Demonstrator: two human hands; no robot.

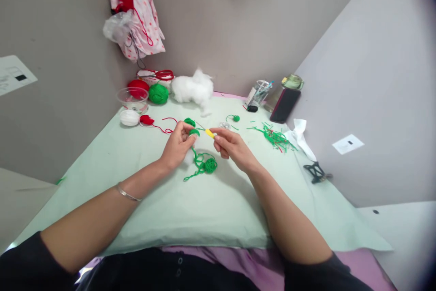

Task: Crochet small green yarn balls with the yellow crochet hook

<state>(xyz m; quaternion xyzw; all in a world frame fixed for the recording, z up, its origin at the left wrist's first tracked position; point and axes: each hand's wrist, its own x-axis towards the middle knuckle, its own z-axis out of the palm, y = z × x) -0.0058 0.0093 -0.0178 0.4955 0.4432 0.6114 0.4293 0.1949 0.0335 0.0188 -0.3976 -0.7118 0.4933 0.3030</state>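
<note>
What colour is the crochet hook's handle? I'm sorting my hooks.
Yellow; the crochet hook shows in the head view, in the right hand.

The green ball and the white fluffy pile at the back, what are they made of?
The green ball looks like wound yarn: soft, matte, with strands wrapped round it. The white fluffy pile looks like loose stuffing, maybe polyester fibre: wispy edges, no set shape.

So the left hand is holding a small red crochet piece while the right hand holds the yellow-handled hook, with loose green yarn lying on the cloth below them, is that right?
Not quite: the head view shows the crochet piece in the left hand is green, not red. The rest holds: the right hand pinches the yellow-handled hook, and loose green yarn lies on the cloth below them.
</note>
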